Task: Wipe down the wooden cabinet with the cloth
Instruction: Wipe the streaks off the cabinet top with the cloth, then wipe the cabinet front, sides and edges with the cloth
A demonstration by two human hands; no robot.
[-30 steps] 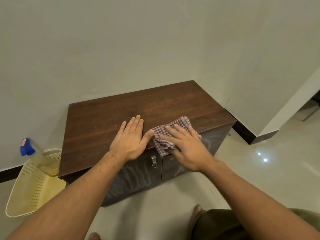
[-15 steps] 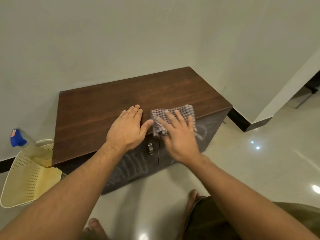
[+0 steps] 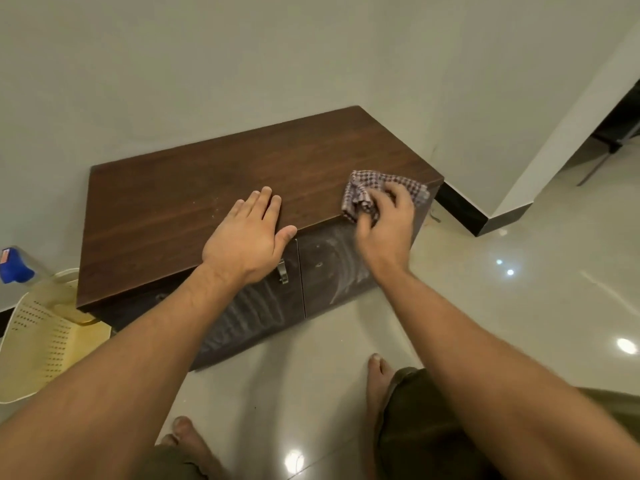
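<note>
While the dark brown wooden cabinet point(image 3: 194, 188) sits low on the floor against the pale wall, its flat top is the surface being worked. Crumpled brown-and-white checked cloth point(image 3: 367, 192) lies on the cabinet's front right corner, touching the top and lapping the front edge. Right hand point(image 3: 386, 230) is curled over the cloth's near side, fingers point(image 3: 398, 195) closed into the fabric and pinching a bunch of it, so the hold is clamped on the cloth. Left hand point(image 3: 249, 237) is flat on the cabinet top near the middle of its front edge, palm down, fingers straight and together, thumb out, gripping nothing; looks like bracing.

Step, as I judge it: wiping the top, at its right end. Pale specks show on the top left of the left hand, and whitish smears on the two dark cabinet doors point(image 3: 329, 268) below the top, so the job seems only partly done. Next move likely calls for dragging the cloth back across the top with steady downward pressure, keeping it flat enough to cover wood, then the left part and the doors.

Left of the cabinet: cream perforated plastic basket point(image 3: 38, 344) and a blue-capped clear bottle point(image 3: 15, 268), on the floor.
</note>
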